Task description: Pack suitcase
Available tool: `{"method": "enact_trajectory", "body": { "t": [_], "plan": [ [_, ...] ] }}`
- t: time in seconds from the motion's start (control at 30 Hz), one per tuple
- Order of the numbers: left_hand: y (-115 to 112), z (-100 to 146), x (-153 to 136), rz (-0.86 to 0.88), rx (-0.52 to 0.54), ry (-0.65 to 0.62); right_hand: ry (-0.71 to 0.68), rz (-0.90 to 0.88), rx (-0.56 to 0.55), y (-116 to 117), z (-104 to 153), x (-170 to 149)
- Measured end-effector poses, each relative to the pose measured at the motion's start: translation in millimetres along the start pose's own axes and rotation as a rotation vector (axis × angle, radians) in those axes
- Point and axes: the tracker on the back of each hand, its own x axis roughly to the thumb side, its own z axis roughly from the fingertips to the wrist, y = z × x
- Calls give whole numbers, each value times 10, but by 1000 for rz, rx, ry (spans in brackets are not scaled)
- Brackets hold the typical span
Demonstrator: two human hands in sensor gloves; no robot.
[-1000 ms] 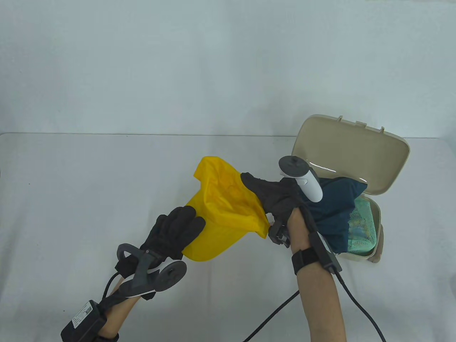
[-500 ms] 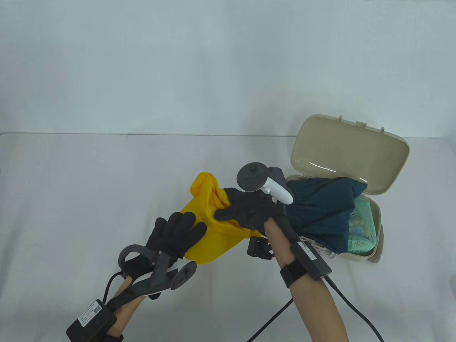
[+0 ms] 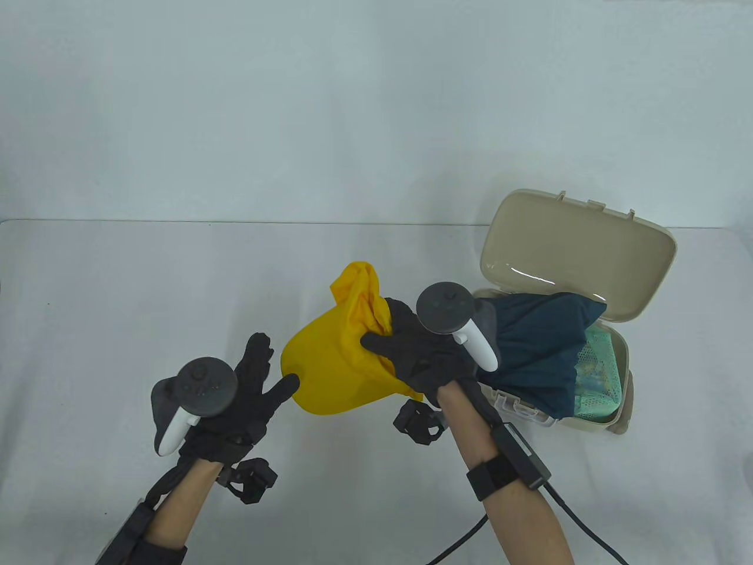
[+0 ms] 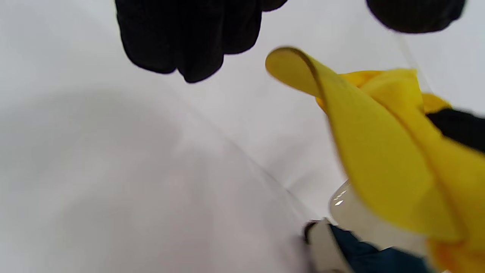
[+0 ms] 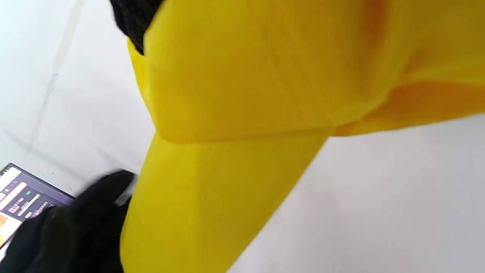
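The right hand (image 3: 420,359) holds the bunched yellow cloth (image 3: 335,368) in curled fingers, above the counter (image 3: 117,282) and left of the open suitcase (image 3: 612,329). The left hand (image 3: 235,406) has its fingers spread, holding nothing, beside the cloth. A navy garment (image 3: 541,347) drapes over the suitcase rim.

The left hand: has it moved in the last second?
Yes. The left hand has let go of the yellow cloth and slid left, farther from the suitcase, which stayed put.
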Motion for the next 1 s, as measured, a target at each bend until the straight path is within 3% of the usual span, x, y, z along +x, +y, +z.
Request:
{"method": "enact_trajectory", "body": {
  "t": [0.07,0.2,0.37,0.47,0.6,0.73,0.77,0.83,1.0],
  "plan": [
    [-53,-55,-161,334,-90,83,-19,-10,-2,73,23,20],
    [-116,-95,-316,654,-174,109,-26,-19,9,186,38,18],
    [-72,-105,-335,663,-134,102,-33,-19,82,203,37,-1],
    [-13,-98,-328,651,-112,86,-17,46,86,86,26,0],
    [96,-84,-356,651,-64,75,34,66,3,-181,23,-31],
    [163,-74,-376,621,-17,72,88,82,-158,-374,106,-30],
    [165,-72,-374,605,-5,73,89,131,-201,-375,133,-24],
    [155,-73,-360,579,2,71,74,175,-185,-301,158,-5],
    [77,-80,-320,565,-33,50,11,137,31,80,96,37]
  ]
}}
